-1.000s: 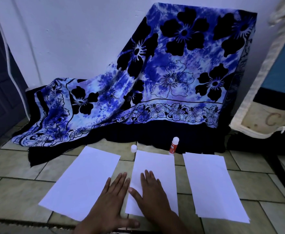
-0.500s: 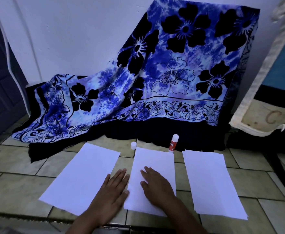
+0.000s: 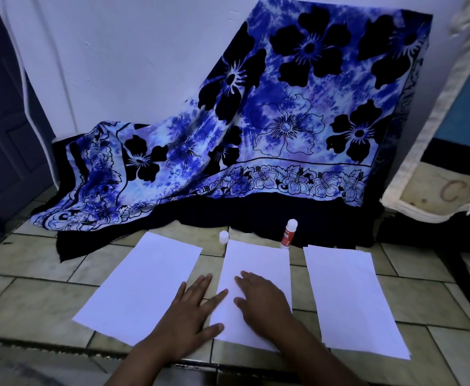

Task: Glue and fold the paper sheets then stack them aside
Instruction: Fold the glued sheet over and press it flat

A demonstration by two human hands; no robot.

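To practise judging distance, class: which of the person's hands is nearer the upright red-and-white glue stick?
Right. The right hand lies flat on the middle white paper sheet, below the red-and-white glue stick; the left hand lies farther left, across that sheet's left edge.

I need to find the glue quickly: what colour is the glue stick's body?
Red body with a white top, on the glue stick; the head view shows it.
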